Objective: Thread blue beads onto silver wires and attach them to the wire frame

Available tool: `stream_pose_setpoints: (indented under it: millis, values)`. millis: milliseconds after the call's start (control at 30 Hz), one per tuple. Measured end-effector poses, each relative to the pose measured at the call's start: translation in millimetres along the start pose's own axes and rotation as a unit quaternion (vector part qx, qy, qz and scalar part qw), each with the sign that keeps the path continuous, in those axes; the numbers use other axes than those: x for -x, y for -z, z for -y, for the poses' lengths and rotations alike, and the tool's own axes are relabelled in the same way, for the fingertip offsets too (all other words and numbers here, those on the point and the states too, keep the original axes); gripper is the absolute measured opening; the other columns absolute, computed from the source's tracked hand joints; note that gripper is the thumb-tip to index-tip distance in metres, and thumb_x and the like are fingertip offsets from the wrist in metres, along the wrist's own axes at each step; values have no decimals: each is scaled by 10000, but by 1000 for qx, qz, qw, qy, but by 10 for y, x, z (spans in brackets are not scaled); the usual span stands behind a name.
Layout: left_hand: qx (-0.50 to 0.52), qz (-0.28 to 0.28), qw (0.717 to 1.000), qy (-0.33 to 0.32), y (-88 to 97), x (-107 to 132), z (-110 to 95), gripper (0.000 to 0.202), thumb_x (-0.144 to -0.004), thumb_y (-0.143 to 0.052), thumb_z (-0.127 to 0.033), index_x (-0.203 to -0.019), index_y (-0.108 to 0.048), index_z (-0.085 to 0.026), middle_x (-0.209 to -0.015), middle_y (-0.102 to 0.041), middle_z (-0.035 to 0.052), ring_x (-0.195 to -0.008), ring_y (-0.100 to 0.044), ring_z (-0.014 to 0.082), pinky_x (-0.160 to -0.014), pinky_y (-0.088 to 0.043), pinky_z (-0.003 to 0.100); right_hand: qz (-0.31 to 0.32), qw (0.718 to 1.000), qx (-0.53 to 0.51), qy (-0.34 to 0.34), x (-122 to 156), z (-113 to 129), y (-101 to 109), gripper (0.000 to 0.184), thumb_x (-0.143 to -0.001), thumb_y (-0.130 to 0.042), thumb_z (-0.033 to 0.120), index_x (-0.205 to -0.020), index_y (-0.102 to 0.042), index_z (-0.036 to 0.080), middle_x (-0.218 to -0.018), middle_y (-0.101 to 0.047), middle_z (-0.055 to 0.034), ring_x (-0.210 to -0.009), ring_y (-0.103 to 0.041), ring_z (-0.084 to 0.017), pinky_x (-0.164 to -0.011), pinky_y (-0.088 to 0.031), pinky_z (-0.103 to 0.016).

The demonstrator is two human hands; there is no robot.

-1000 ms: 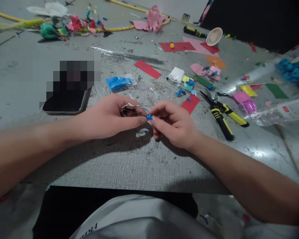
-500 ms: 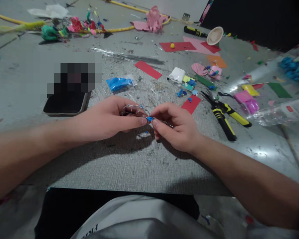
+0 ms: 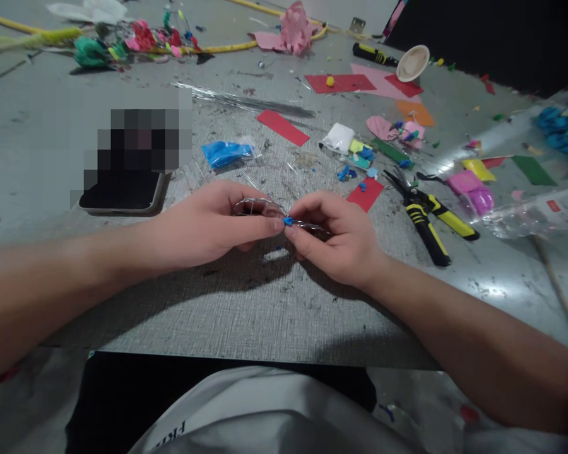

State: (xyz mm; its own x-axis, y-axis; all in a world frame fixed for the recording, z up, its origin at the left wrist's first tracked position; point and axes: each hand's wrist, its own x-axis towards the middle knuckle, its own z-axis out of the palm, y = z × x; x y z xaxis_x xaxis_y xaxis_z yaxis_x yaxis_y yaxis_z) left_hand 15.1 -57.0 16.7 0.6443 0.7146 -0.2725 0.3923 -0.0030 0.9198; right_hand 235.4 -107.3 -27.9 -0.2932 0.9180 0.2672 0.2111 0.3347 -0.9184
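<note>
A small frame of bent silver wire (image 3: 258, 203) spans both hands above the table, with a blob of blue modelling clay (image 3: 288, 221) at its middle. My left hand (image 3: 218, 217) is closed on the looped left part, its thumb tip beside the clay. My right hand (image 3: 336, 236) pinches the frame just right of the clay, thumb and fingertips against it. Part of the wire is hidden behind the fingers. Beyond my hands lies a bag of blue clay (image 3: 227, 153). To the right are black-and-yellow pliers (image 3: 421, 214), with their handles spread.
A phone (image 3: 120, 191), partly pixelated, lies at left. Loose wires (image 3: 246, 101) and red paper strips (image 3: 284, 127) lie behind. A white clay packet (image 3: 337, 137) and pink clay (image 3: 468, 189) are at right, near a clear plastic package (image 3: 534, 211). A yellow cable (image 3: 227, 47) crosses the back.
The blue clay now looks smaller and more exposed between the thumbs, and more wire shows at the right hand. Both hands keep hold of the frame. The view has shifted slightly.
</note>
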Motion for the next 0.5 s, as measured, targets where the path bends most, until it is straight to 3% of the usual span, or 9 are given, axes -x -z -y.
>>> stream_pose_setpoints:
  millis: [200, 500]
  values:
    - [-48, -8, 999, 0, 10, 19, 4, 178, -942, -688, -365, -897, -736, -199, -620, -553, -13, -491, -472, 101, -443, -316, 215, 3, 1000, -26, 4, -20, -24, -4, 189, -958, -760, 364, -1003, -634, 231, -871, -693, -2, -751, -667, -134, -643, -545, -263]
    - [-53, -12, 997, -48, 14, -31, 20, 240, -936, -703, -375, -778, -683, -196, -577, -492, -35, -501, -421, 91, -462, -300, 218, 6, 999, -38, -8, -26, -35, 12, 247, -966, -762, 439, -1008, -635, 231, -877, -673, -2, -767, -663, -139, -653, -542, -274]
